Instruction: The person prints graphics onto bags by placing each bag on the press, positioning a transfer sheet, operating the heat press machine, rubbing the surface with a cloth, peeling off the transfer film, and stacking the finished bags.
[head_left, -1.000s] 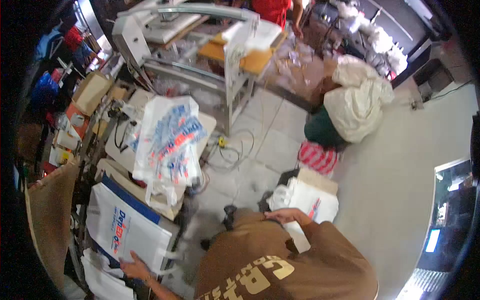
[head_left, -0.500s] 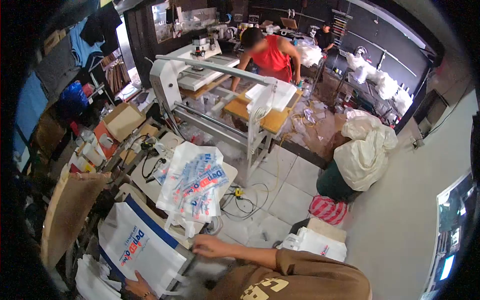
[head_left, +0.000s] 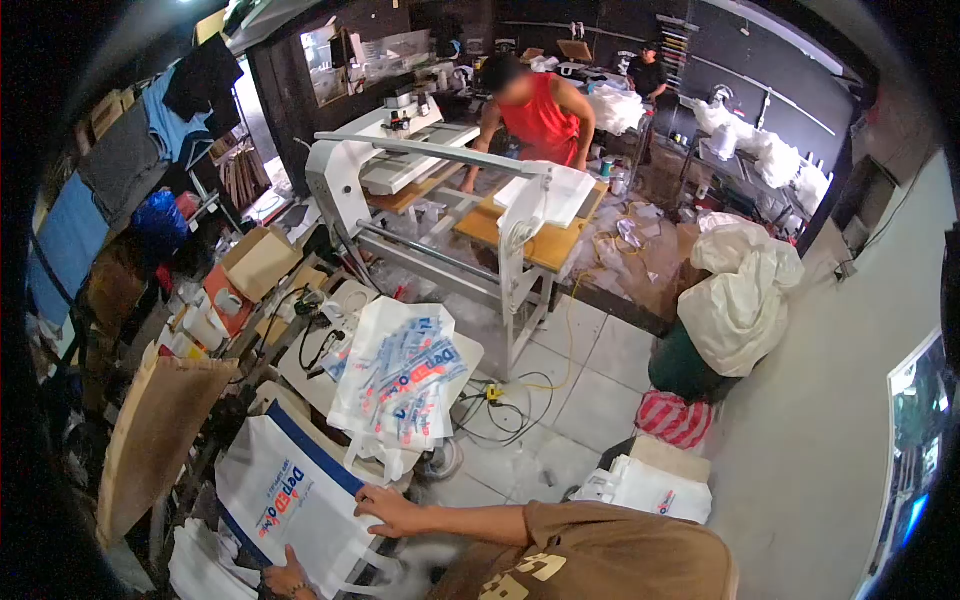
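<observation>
A white fabric tote bag (head_left: 330,530) with dark blue side strips and blue and red "DepED" lettering lies flat on a work surface at the lower left. My left hand (head_left: 288,578) rests on the bag's near edge, fingers spread. On the blue strip at the bag's right edge is my right hand (head_left: 393,512), its fingers apart and touching the fabric. Just beyond lies a pile of printed white bags (head_left: 395,380), handles hanging toward me. White cloth (head_left: 205,565) is bunched at the lower left of the bag.
A brown board (head_left: 165,440) stands tilted at the left. A large press frame (head_left: 430,255) stands ahead, with a person in red (head_left: 545,115) behind it. Cables (head_left: 510,410) lie on the tiled floor. More white bags (head_left: 650,490) sit at the right.
My right hand has come down from above the bag's edge onto its blue strip. My left hand stays on the bag. The whole view has shifted slightly.
</observation>
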